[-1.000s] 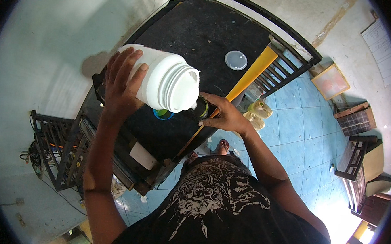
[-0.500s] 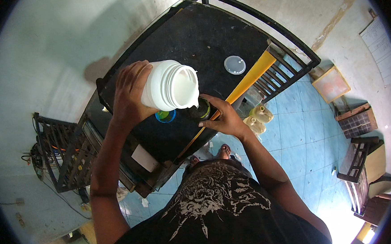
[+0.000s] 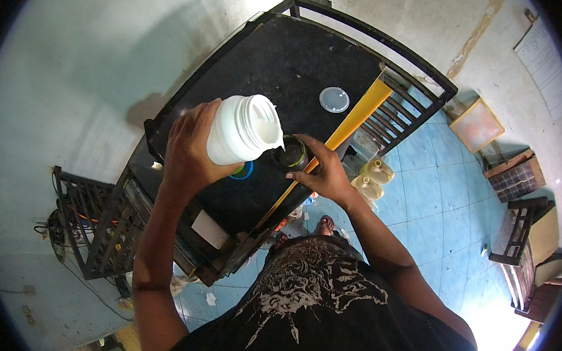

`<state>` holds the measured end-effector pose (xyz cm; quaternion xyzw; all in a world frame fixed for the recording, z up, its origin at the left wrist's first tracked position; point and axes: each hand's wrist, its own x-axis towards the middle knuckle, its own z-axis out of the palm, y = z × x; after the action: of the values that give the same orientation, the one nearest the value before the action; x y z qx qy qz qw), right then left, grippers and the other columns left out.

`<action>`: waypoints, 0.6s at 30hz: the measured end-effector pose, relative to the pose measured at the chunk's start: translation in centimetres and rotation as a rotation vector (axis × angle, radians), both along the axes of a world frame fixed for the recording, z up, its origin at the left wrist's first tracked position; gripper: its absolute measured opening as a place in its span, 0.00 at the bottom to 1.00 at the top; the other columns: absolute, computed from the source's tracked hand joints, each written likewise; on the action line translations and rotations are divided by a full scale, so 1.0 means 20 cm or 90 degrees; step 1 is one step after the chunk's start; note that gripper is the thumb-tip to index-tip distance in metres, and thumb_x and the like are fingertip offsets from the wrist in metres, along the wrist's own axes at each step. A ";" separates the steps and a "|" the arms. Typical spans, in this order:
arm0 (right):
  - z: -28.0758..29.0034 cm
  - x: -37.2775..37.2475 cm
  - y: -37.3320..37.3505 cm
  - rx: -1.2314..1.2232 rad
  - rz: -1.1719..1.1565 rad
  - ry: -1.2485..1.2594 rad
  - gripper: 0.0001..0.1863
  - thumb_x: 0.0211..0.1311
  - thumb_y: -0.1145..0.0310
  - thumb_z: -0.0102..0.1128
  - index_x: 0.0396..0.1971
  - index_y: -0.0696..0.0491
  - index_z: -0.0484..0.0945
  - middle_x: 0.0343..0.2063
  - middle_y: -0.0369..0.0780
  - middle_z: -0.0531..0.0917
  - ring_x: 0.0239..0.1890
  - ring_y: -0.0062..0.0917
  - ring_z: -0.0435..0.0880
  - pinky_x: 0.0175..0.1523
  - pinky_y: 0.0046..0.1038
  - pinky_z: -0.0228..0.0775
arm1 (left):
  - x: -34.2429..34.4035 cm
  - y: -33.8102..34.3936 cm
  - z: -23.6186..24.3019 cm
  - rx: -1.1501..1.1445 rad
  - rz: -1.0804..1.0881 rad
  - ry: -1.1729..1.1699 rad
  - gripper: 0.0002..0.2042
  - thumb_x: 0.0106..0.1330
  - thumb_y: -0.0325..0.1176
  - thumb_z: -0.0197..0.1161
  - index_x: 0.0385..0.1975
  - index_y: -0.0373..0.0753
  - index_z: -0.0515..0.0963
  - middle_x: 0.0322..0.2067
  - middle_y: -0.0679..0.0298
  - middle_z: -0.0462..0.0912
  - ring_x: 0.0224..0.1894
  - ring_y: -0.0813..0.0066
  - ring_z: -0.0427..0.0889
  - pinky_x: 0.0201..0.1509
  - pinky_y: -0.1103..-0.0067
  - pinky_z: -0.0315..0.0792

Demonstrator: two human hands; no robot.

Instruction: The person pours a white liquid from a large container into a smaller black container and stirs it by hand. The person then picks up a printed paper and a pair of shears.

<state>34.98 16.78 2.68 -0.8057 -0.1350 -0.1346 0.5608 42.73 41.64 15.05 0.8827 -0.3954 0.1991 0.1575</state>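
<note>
My left hand (image 3: pixel 190 145) is wrapped round a large white plastic jar (image 3: pixel 230 137) with a threaded neck, held tilted to the right above the table. White liquid (image 3: pixel 265 131) shows inside its open mouth, and some has run over the lip into a pointed drip. Just below and right of that lip stands a small dark cup (image 3: pixel 290 152) with a yellow-green rim. My right hand (image 3: pixel 324 173) grips it from the right, thumb and fingers around its side. Partly hidden under the jar is a round blue and green thing (image 3: pixel 244 171).
The black tabletop (image 3: pixel 274 60) carries a round translucent lid (image 3: pixel 334 99) and a long yellow strip (image 3: pixel 361 116) along its right edge. A pale flat piece (image 3: pixel 209 229) lies at the near left. Yellowish bottles (image 3: pixel 371 178) stand on the blue tiled floor (image 3: pixel 423 192) at the right.
The jar's mouth has shifted slightly left and tips down a little less. More of the dark cup now shows. My right hand keeps its hold.
</note>
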 end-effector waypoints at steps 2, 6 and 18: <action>0.01 -0.01 0.01 -0.001 -0.014 -0.014 0.41 0.42 0.66 0.78 0.58 0.58 0.68 0.50 0.49 0.79 0.54 0.37 0.79 0.59 0.35 0.71 | -0.02 0.00 0.03 0.018 0.005 0.035 0.50 0.32 0.37 0.81 0.62 0.35 0.62 0.54 0.50 0.73 0.57 0.51 0.73 0.62 0.59 0.65; 0.02 -0.02 0.01 -0.016 -0.045 -0.018 0.40 0.42 0.65 0.78 0.58 0.58 0.68 0.50 0.49 0.79 0.53 0.37 0.80 0.58 0.35 0.72 | -0.06 -0.02 0.07 0.038 0.029 0.081 0.51 0.32 0.37 0.81 0.62 0.35 0.61 0.54 0.48 0.73 0.57 0.51 0.73 0.62 0.60 0.66; 0.00 -0.04 0.03 -0.064 -0.080 -0.041 0.40 0.46 0.60 0.76 0.58 0.57 0.67 0.51 0.52 0.77 0.52 0.43 0.80 0.55 0.37 0.73 | -0.09 -0.04 0.21 0.134 0.156 0.294 0.49 0.32 0.44 0.80 0.59 0.33 0.64 0.47 0.46 0.78 0.49 0.51 0.80 0.54 0.63 0.73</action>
<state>34.25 17.29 2.59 -0.8350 -0.1093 -0.1885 0.5053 40.89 40.81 19.21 0.9575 -0.2577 -0.0316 0.1259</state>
